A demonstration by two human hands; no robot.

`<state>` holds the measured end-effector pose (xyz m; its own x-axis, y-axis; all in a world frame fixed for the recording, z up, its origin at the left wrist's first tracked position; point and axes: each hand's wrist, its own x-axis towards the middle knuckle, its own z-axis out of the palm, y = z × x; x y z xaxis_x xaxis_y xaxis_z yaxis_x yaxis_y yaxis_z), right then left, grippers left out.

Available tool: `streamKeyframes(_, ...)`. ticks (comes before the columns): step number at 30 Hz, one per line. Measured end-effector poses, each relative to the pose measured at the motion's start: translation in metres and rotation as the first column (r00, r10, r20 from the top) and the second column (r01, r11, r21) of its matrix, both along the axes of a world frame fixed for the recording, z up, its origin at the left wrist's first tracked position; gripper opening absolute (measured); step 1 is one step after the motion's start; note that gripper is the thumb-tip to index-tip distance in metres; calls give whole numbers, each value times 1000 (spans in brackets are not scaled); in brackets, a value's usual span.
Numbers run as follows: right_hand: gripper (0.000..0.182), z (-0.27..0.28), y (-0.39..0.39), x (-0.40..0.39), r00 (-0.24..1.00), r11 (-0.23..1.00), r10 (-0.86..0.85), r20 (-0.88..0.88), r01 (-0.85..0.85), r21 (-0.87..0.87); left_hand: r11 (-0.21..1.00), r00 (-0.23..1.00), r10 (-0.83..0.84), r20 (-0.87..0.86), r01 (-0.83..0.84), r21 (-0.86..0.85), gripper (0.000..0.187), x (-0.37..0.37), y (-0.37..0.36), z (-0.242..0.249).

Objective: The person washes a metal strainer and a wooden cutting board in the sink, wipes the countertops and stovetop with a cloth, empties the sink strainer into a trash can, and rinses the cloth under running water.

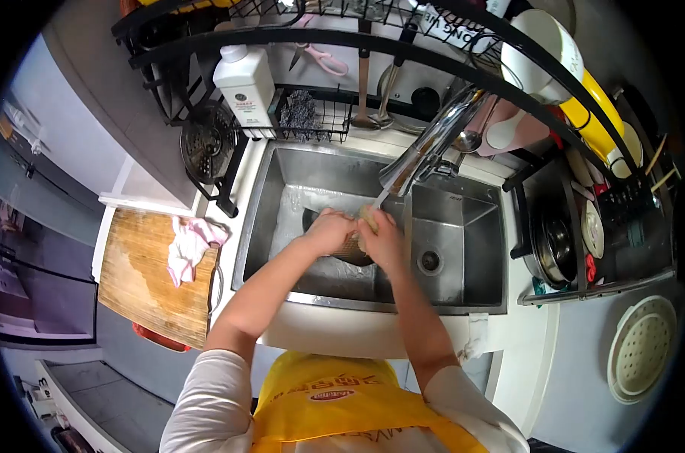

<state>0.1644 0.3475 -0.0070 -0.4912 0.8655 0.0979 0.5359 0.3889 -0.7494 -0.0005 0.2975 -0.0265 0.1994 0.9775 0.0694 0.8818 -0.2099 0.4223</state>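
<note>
Over the larger basin of the steel sink (286, 181), my left hand (332, 230) has its fingers curled at the rim of a dark round pan or bowl (351, 252). Beside it my right hand (381, 240) is wrapped round a yellowish sponge or cloth (369, 217), pressed close to the left hand. A thin stream of water falls from the chrome faucet (425, 151) onto the right hand and the sponge. Both hands partly cover the pan, and its underside is hidden.
A wooden cutting board (146, 264) with a pink and white cloth (190, 248) lies at the left. Behind the sink stand a white bottle (244, 87) and a black wire basket (331, 117). A black rack (463, 64) arches above; the smaller basin (455, 234) is at the right.
</note>
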Motion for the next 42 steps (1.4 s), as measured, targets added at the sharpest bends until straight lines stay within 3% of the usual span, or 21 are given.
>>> streamKeyframes(2,45,-36,17,6,990,983,93,108,-74,-167,985,997,-9,82,-6,171,16,-4,-28,-23)
streamKeyframes(4,45,-59,11,12,972,754,193,-132,-233,-614,980,986,-71,151,40,197,9,-7,-50,-30)
streamKeyframes(5,44,-66,4,13,964,678,254,-83,-239,-695,980,983,-67,168,34,196,9,-8,-60,-34)
streamKeyframes(12,41,-146,-32,-31,910,327,323,-258,-364,-872,980,951,-94,293,37,195,16,-23,-107,-58)
streamKeyframes(14,44,-157,-28,-57,960,809,103,-261,-233,-539,989,920,27,391,-81,122,15,-32,-114,-64)
streamKeyframes(16,47,-128,-4,-83,867,755,-372,-332,75,-651,991,912,88,401,-121,57,14,-36,-118,-64)
streamKeyframes(18,44,-174,60,-89,676,963,-268,-686,205,-174,982,883,133,449,-179,61,15,-40,-117,-62)
streamKeyframes(20,37,-179,131,-90,679,786,-495,-543,616,53,987,887,158,434,-157,-38,15,-45,-120,-61)
streamKeyframes(21,34,-179,151,-99,588,853,-333,-737,521,30,989,906,149,397,-128,-79,15,-46,-119,-64)
streamKeyframes(23,29,-183,174,-132,549,697,-452,-703,709,105,983,920,125,371,-64,-172,15,-49,-118,-66)
streamKeyframes(24,28,-187,183,-154,495,412,-719,-488,869,275,983,919,128,374,-67,-172,15,-51,-117,-65)
streamKeyframes(26,20,-204,172,-196,483,422,-650,-587,872,249,972,919,133,370,-47,-232,15,-53,-119,-63)
streamKeyframes(27,12,-201,153,-221,684,544,-370,-628,708,450,971,929,121,350,-37,-237,15,-53,-119,-62)
streamKeyframes(29,8,-200,117,-267,513,966,-74,-855,249,66,965,931,101,351,-5,-264,16,-56,-117,-63)
streamKeyframes(30,9,-190,106,-280,799,874,164,-578,155,461,958,932,77,353,29,-285,16,-55,-116,-64)
streamKeyframes(31,9,-179,95,-293,911,628,326,-252,-10,778,956,931,75,357,35,-291,16,-54,-116,-66)
streamKeyframes(32,11,-165,93,-297,950,346,278,145,-239,907,964,932,80,354,18,-264,17,-54,-117,-68)
streamKeyframes(35,14,-130,110,-262,909,393,95,405,-408,824,964,938,82,338,11,-264,17,-54,-120,-67)
streamKeyframes(36,20,-129,128,-239,932,513,89,352,-346,785,957,946,85,314,10,-290,18,-56,-120,-65)
streamKeyframes(37,5,-110,133,-215,987,429,123,105,-148,891,960,946,86,312,5,-279,18,-57,-120,-66)
streamKeyframes(42,36,-139,166,-130,979,488,-193,59,43,872,958,951,56,305,35,-285,22,-53,-117,-65)
